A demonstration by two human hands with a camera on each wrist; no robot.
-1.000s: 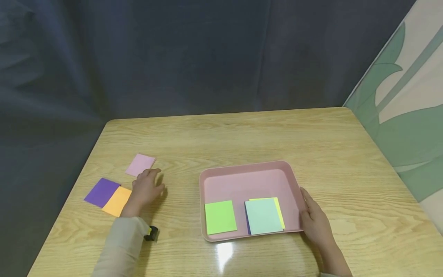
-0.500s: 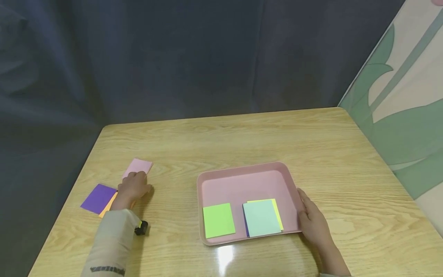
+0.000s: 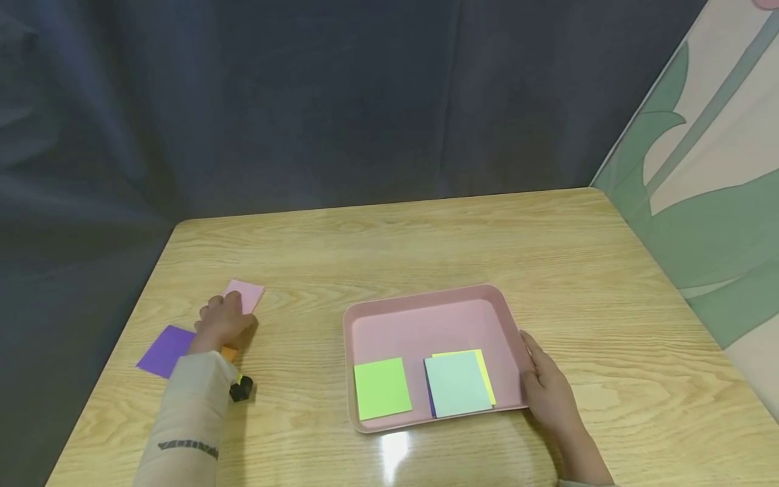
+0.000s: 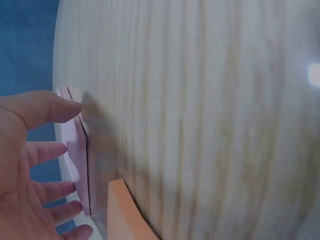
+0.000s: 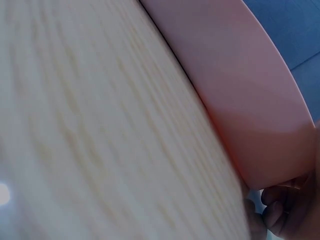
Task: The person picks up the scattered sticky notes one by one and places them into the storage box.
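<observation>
My left hand reaches over a pink sticky-note pad at the left of the table. In the left wrist view its thumb is by one edge of the pad and the spread fingertips lie at its face. Beneath the wrist, an orange pad is mostly covered, beside a purple pad. My right hand grips the right wall of a pink tray, thumb at the rim; the right wrist view has curled fingers at the tray's lower edge.
Inside the tray lie a lime green pad and a pale mint pad over a yellow one and a dark blue edge. Dark cloth hangs behind the wooden table; a leaf-patterned cloth is at right.
My left hand has moved left and come down over the pink pad, first covering the orange pad more. My right hand keeps its grip on the tray. The view has shifted slightly.
</observation>
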